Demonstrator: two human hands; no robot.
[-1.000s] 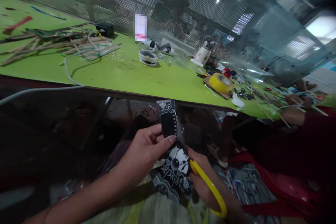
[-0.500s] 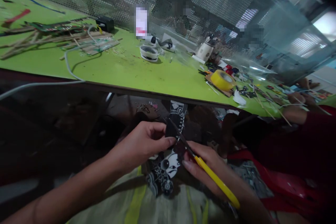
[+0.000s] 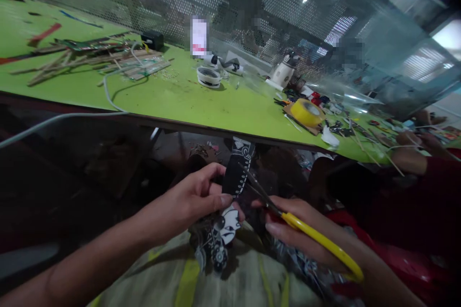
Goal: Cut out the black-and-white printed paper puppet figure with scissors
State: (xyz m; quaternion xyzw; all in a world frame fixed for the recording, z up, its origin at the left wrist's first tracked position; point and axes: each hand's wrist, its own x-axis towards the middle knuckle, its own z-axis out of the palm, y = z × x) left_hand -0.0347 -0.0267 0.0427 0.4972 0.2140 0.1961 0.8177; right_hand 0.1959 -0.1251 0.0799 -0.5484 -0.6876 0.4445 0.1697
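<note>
Just below the table edge, my left hand [image 3: 201,196] pinches a black strip with white printed figures [image 3: 236,172] between thumb and fingers. Its lower part, with a white cartoon-like shape [image 3: 227,228], hangs over my lap. My right hand [image 3: 291,220] is closed on yellow-handled scissors [image 3: 317,237]. The dark blades point up and left, beside the strip's white-marked right edge; whether they touch it I cannot tell. Part of the right hand's fingers is hidden behind the scissors.
On the green table [image 3: 173,105] lie a yellow tape roll [image 3: 306,112], a white ring-shaped container [image 3: 209,77] and a bundle of wooden sticks [image 3: 97,60]. A white cable [image 3: 104,91] hangs over the edge. At right is another person's arm [image 3: 408,158].
My right hand has drawn the scissors to the right, away from the strip. The strip has shifted slightly left in my left hand, and the view has tilted a little.
</note>
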